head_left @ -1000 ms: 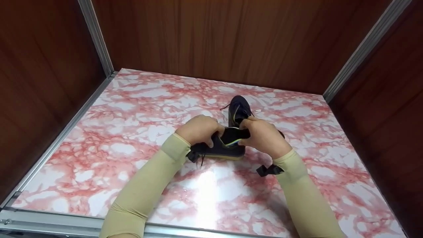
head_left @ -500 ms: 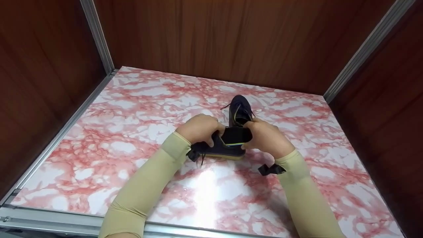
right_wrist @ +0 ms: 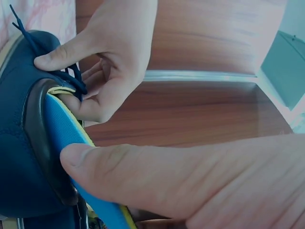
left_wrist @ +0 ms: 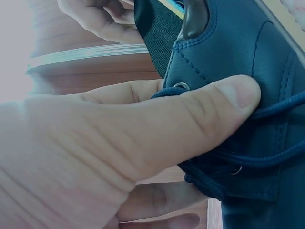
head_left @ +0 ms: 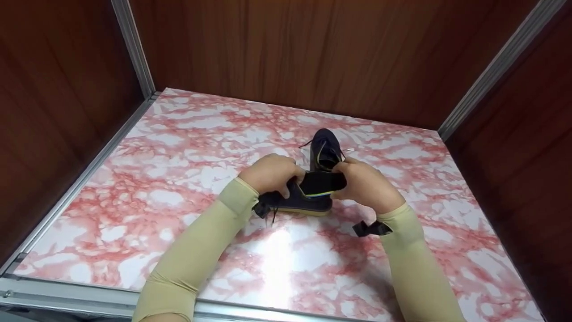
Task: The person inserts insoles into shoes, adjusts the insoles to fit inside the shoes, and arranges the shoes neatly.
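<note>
A dark navy lace-up shoe [head_left: 308, 205] with a yellowish sole lies sideways on the table, toe toward the left. My left hand [head_left: 269, 174] grips it at the lacing, the thumb on top beside the eyelets and blue laces [left_wrist: 281, 107] in the left wrist view. An insole [head_left: 325, 182], black on one face and blue with a yellow edge on the other, sticks up out of the shoe's opening. My right hand [head_left: 368, 187] pinches its outer end, thumb against the blue face [right_wrist: 64, 129] in the right wrist view. The insole's front part is hidden inside the shoe.
Just behind stands a second navy shoe [head_left: 322, 139], toe pointing away, laces loose. Red-and-white marbled table [head_left: 187, 250] surrounds both shoes. Brown wood-grain panels [head_left: 286, 53] with metal frame posts [head_left: 136, 53] enclose the back and sides.
My right hand has shifted slightly right with the insole's end, so more of the insole shows outside the shoe. The left hand and the shoe have stayed nearly in place.
</note>
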A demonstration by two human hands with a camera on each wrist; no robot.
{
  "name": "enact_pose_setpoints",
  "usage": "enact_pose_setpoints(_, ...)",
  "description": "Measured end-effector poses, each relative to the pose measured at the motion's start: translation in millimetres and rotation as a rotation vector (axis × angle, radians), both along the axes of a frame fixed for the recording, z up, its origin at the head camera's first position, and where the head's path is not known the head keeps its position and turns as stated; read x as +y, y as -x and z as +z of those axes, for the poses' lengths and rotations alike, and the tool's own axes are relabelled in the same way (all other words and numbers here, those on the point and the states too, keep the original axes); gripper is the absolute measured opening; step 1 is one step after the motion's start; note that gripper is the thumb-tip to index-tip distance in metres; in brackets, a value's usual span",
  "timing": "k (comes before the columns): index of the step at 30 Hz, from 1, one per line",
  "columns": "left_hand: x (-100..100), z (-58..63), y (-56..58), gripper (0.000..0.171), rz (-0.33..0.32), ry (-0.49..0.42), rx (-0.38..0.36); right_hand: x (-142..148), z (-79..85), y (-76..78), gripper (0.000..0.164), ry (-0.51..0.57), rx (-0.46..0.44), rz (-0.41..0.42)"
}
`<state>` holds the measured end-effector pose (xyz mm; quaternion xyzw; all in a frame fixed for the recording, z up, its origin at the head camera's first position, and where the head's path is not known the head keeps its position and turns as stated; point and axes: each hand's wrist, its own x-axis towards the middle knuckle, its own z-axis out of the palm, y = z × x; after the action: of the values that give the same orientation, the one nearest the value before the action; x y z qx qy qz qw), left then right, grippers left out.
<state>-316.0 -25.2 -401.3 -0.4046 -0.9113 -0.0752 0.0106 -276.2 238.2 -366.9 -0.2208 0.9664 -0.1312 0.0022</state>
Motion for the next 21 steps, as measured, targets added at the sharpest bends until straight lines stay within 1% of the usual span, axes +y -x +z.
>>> enact_pose_setpoints(9,0.6,-0.7,0.2,0.04,-0.003,0.01,0.018,-2.4,-0.2,0.0,0.036,0.023,0.03,0.011)
enact_pose_setpoints(14,1.4,-1.4,0.4,0.041,0.004,0.021,0.021,-3.0,-2.2,-0.7,0.034,0.043,0.052,0.018)
enact_pose_setpoints(21,1.5,-0.2,-0.5,0.041,0.012,0.02,0.022,-5.1,-3.7,-0.6,0.034,0.05,0.058,0.02)
